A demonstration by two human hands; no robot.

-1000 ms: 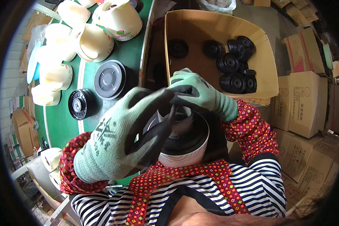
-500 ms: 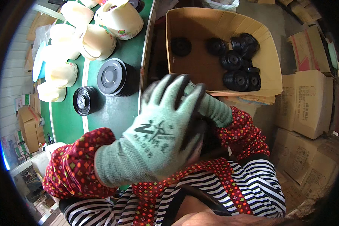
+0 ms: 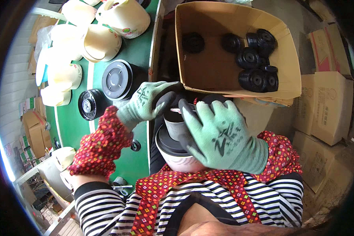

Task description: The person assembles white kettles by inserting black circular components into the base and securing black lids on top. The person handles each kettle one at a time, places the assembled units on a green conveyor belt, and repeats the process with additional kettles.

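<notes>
My left hand point(image 3: 147, 101), in a pale green glove with dark fingertips, is curled above a grey cylinder point(image 3: 175, 126); what its fingertips hold, if anything, is hidden. My right hand point(image 3: 224, 135), gloved alike, curves round the right side of that cylinder, its thumb and forefinger against it. A small pale strip point(image 3: 176, 111) shows at the cylinder's top, between the hands. Beneath the cylinder, a white container point(image 3: 181, 162) with a broad black rim point(image 3: 164, 141) rests against my lap.
On the green table point(image 3: 126, 167) stand several cream-coloured plastic vessels point(image 3: 102, 41), a stack of black discs point(image 3: 117, 80) and a black ribbed part point(image 3: 89, 105). An open cardboard box point(image 3: 208, 72) beyond my right hand holds several black discs point(image 3: 248, 58). Stacked cartons point(image 3: 330, 106) stand at the right.
My hands have moved apart from their overlap. The left has gone up and left, the right down and nearer, so the white container and grey cylinder now show.
</notes>
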